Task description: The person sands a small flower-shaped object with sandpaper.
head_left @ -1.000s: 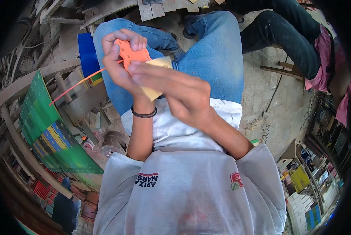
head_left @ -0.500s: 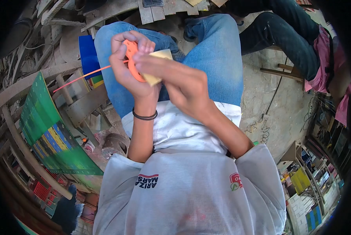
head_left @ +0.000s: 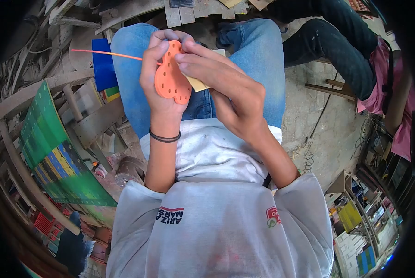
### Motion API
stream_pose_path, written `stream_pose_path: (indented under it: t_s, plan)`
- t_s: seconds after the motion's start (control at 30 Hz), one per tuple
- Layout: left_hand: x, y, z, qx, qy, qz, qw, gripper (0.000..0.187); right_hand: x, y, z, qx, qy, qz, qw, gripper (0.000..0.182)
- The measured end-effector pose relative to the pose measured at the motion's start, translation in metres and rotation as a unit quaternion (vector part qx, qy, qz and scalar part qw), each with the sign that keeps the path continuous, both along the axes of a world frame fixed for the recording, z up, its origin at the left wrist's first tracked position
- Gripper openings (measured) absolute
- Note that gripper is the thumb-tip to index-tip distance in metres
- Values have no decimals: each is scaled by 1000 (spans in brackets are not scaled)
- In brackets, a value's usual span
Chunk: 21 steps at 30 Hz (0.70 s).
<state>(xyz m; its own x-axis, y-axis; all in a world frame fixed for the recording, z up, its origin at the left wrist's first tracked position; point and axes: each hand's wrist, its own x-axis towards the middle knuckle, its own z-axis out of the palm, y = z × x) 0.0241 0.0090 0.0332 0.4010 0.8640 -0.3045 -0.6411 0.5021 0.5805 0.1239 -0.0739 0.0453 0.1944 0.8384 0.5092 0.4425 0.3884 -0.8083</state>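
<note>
My left hand [head_left: 149, 69] is closed around a flat orange holed piece [head_left: 171, 78] with rounded lobes, its face turned up. A thin orange-red cord or stick [head_left: 110, 53] extends leftward from beside the piece; how it joins is hidden behind my fingers. In my right hand [head_left: 237, 90] is a pale yellow sheet [head_left: 197, 84], perhaps sandpaper, partly covered by the fingers. Its edge meets the right side of the orange piece, and my right fingertips rest over that side. Both hands are above my lap.
A green painted board [head_left: 47, 134] with a striped patch leans at the left by curved wooden frames. A blue panel [head_left: 104, 65] stands beside my left knee. Another person's dark-trousered leg [head_left: 327, 55] is at upper right, near a wooden stool [head_left: 330, 90]. A cable crosses the floor.
Both hands have shifted slightly right, and the orange piece has turned so its holed face shows. The cord swung from pointing down-left to up-left. The yellow sheet moved right along with my right hand.
</note>
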Motion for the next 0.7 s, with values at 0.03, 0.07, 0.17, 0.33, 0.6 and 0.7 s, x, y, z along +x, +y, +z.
stream_pose_path:
  t_s: [0.03,0.07,0.17,0.33,0.6,0.7]
  plan:
    - [0,-1,0,-1,1,0,1000,21,-1,1,-1,-1,1,0,1000,38]
    - [-2,-1,0,13,-11,-25,1000,21,-4,3,-2,9,-1,2,1000,38]
    - [-10,5,-16,36,-79,-83,993,20,-12,2,1,13,15,19,1000,39]
    - [-11,8,-16,47,-117,-133,983,18,-18,-1,6,17,62,58,996,39]
    - [-7,3,-12,30,-72,-92,993,17,-19,-3,6,19,33,59,998,38]
    - [-11,6,-14,35,-85,-113,989,17,-20,0,1,30,25,18,999,36]
